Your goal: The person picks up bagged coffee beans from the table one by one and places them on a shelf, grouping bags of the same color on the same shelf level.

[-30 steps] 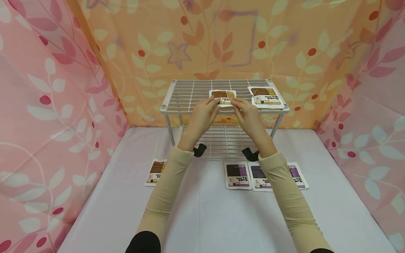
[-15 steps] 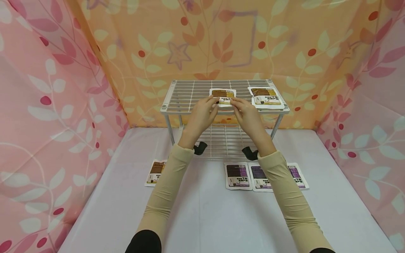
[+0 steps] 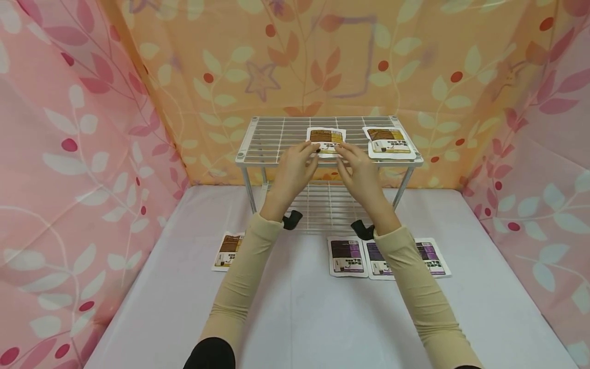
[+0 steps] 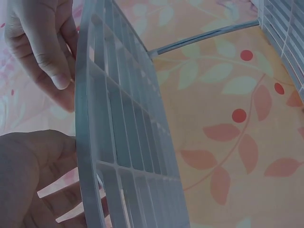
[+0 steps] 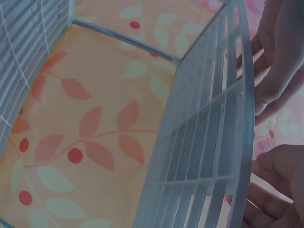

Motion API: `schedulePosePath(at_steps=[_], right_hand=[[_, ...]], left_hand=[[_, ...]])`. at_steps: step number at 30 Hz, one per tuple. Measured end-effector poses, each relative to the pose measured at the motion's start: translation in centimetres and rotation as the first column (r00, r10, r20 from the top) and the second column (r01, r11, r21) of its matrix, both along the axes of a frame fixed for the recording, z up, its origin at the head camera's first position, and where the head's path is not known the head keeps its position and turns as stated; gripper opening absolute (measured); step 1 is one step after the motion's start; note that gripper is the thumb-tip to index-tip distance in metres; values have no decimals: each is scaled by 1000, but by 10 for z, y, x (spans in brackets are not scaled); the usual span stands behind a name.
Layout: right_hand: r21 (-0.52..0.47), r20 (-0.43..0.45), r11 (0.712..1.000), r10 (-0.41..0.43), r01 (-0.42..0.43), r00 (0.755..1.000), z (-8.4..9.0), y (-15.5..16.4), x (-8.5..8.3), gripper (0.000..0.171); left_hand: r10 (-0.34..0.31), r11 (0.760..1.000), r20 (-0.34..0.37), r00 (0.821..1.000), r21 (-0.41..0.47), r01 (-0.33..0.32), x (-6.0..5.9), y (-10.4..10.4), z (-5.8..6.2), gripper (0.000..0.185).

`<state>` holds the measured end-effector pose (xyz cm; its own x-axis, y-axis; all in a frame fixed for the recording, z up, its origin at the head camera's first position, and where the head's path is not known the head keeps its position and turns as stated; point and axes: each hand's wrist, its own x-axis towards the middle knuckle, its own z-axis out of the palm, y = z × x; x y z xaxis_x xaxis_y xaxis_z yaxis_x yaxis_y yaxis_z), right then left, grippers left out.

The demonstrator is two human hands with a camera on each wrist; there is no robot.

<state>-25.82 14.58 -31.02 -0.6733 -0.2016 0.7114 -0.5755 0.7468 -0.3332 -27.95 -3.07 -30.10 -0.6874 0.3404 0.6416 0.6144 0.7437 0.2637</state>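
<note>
A brown-and-white packet point(image 3: 326, 138) lies flat on the top shelf of a white wire rack point(image 3: 272, 136), near the middle of its front edge. My left hand point(image 3: 308, 152) and right hand point(image 3: 346, 154) reach over that edge, and their straight fingertips touch the packet's near corners. Neither hand is curled round it. In the left wrist view my left hand point(image 4: 28, 180) sits against the shelf rim point(image 4: 88, 118). The right wrist view shows my right hand point(image 5: 280, 190) by the same rim point(image 5: 247, 123).
A second brown packet point(image 3: 388, 141) lies at the shelf's right end. On the white table point(image 3: 313, 318) lie three purple packets point(image 3: 347, 256) in a row right of centre and one brown packet point(image 3: 228, 250) on the left. Patterned cloth walls close in the back and sides.
Hardly anything differs: both hands stay at the packet's near edge, and the right forearm has sunk slightly.
</note>
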Motion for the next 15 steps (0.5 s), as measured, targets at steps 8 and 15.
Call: schedulePosePath(at_steps=[8, 15], right_hand=[[-77, -71, 996, 43, -49, 997, -9, -8, 6, 30], [-123, -115, 988, 84, -98, 990, -17, -15, 9, 31]], left_hand=[[5, 999, -73, 997, 37, -2, 5, -1, -9, 28], [-2, 996, -137, 991, 92, 14, 9, -2, -17, 28]])
